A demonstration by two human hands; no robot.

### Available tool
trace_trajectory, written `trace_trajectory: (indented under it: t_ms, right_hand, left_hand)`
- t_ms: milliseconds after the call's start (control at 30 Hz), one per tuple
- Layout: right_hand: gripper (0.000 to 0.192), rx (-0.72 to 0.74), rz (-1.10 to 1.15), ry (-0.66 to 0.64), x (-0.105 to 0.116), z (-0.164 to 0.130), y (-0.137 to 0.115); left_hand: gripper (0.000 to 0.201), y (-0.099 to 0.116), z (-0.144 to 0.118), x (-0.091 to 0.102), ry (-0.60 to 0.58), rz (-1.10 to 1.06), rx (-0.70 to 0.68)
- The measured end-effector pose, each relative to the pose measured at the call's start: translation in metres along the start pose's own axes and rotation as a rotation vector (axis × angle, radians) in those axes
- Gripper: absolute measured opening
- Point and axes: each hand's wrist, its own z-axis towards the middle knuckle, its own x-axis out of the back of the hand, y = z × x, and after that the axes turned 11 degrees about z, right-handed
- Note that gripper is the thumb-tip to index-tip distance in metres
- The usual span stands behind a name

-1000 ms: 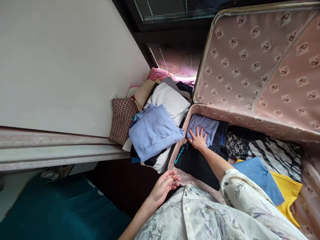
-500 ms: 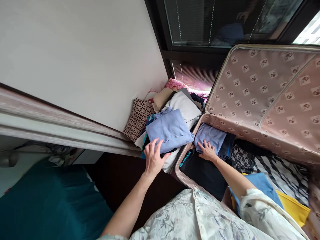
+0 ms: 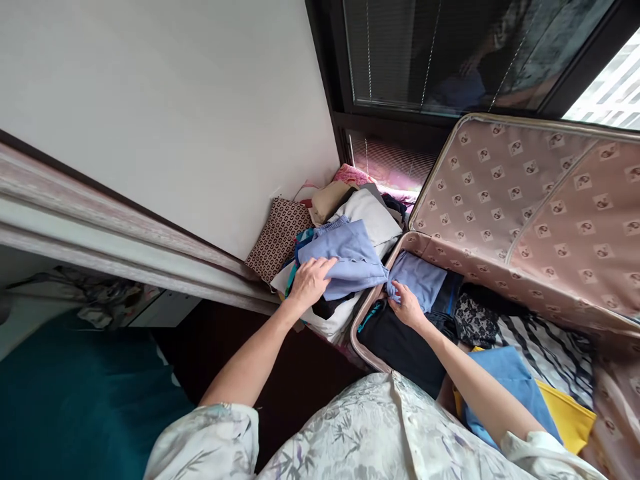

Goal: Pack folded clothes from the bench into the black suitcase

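Since a moment ago the left hand [image 3: 310,283] has closed on the folded periwinkle sweater [image 3: 347,257], bunching its near edge, where earlier it only rested flat there. From the left: a teal bedspread [image 3: 85,400] fills the lower corner below a white wall. A brown patterned cushion [image 3: 277,235] leans against that wall, just beside a heap of folded clothes topped by the sweater, with a white garment [image 3: 373,217] behind it. The left hand's fingers are clamped on the sweater. The right hand [image 3: 407,308] pinches the corner of a folded lavender garment [image 3: 420,279] inside the open suitcase [image 3: 530,200], above black clothing. Further right lie blue and yellow garments.
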Motion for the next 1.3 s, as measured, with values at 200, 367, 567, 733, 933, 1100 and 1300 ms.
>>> trace_trajectory:
  t_ms: [200,367,567,733,933,1100,1300]
  right_hand:
    - [0.089,0.256,0.135,0.148,0.047,0.001,-0.064]
    - [0.136,0.399,0.174,0.112,0.106,-0.016,-0.123]
    - [0.087,0.052,0.698,-0.087,0.117,-0.077,-0.098]
    - [0.060,-0.493,1.024,0.074,0.066,-0.118,-0.006]
    - [0.040,-0.908,0.959,0.177,-0.008,-0.113,0.083]
    - [0.048,-0.927,1.021,0.122,-0.024,-0.111,0.107]
    - [0.043,-0.893,0.955,0.013,-0.036,-0.113,0.100]
  left_hand:
    - [0.044,-0.028,0.015,0.078,0.244,-0.145,-0.064]
    - [0.036,-0.009,0.014,0.148,0.040,-0.441,-0.247]
    - [0.039,0.043,0.066,0.112,-0.307,-0.681,-0.473]
    - [0.042,0.110,0.087,-0.008,-0.300,-0.539,-0.408]
    - [0.047,0.193,0.028,-0.156,-0.438,-0.022,-0.496]
    - [0.067,0.193,0.005,-0.207,-0.590,0.078,-0.491]
    - [0.066,0.189,0.007,-0.210,-0.555,0.169,-0.662]
